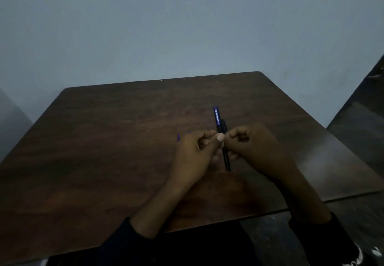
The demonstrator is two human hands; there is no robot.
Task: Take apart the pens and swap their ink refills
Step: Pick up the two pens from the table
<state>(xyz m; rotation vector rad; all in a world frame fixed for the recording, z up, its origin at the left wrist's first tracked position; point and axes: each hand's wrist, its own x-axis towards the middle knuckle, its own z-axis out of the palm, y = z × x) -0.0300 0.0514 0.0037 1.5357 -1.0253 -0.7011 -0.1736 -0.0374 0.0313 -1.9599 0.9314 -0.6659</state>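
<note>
A pen (217, 118) with a blue upper section and a black lower barrel points away from me over the middle of the table. My left hand (195, 153) and my right hand (253, 149) meet at its middle, both pinching it with thumb and fingertips. A short black part (224, 124) sits right beside the barrel, just above my fingers; I cannot tell whether it is a clip or a separate piece. Two thin purple pieces (178, 136) lie on the table just left of my left hand, partly hidden by it.
The dark wooden table (104, 151) stands against a pale grey wall. Its right edge runs diagonally, with dark floor beyond it. Black sleeves cover both my forearms near the front edge. The light is dim.
</note>
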